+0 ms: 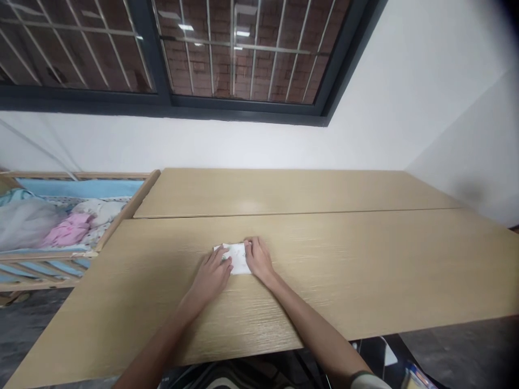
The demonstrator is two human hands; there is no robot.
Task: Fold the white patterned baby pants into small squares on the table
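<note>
A small white rectangular piece (237, 258), looking like folded cloth or paper with a faint print, lies flat on the light wooden table (365, 254). Over its left part, my left hand (214, 271) rests palm down with the fingers laid out and slightly apart. My right hand (258, 259) is at its right edge, fingers bent and close together, with the thumb side touching the piece. Both hands hide the ends of the piece; its middle shows between them.
A wooden crib (121, 216) with blue lining stands left of the table, holding pink cloth (70, 229) and white bedding. A dark-framed barred window (243, 111) is in the wall behind. Along the tabletop runs a seam. Dark items sit below its front edge.
</note>
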